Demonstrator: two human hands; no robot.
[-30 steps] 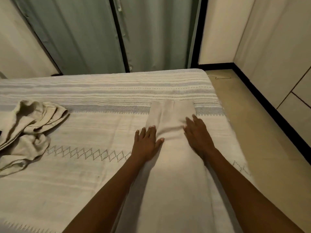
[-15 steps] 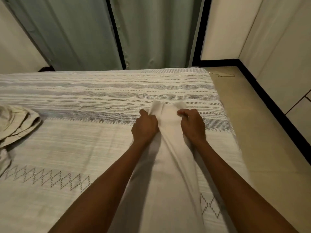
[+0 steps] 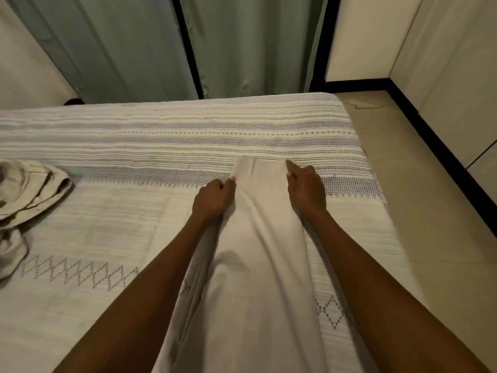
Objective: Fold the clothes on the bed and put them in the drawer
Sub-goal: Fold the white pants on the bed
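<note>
A long pale beige garment (image 3: 258, 251) lies lengthwise on the bed (image 3: 134, 211), running from the bottom of the view to the grey striped band. My left hand (image 3: 212, 197) pinches its left edge near the far end. My right hand (image 3: 305, 188) grips the right edge, with one finger pointing along the cloth's far corner. The far end lies flat between both hands. A crumpled beige garment (image 3: 29, 192) sits at the bed's left side, well away from my hands.
The bedspread is white with grey stripes and diamond patterns. Grey-green curtains (image 3: 134, 47) hang behind the bed. Tan floor (image 3: 419, 211) runs along the right of the bed, with a wire hanger (image 3: 367, 106) on it and pale cabinet fronts (image 3: 457, 76) beyond.
My hands went from flat on the cloth to gripping its edges. The far end, bunched half a second ago, is now spread wider and flatter, with my hands further apart.
</note>
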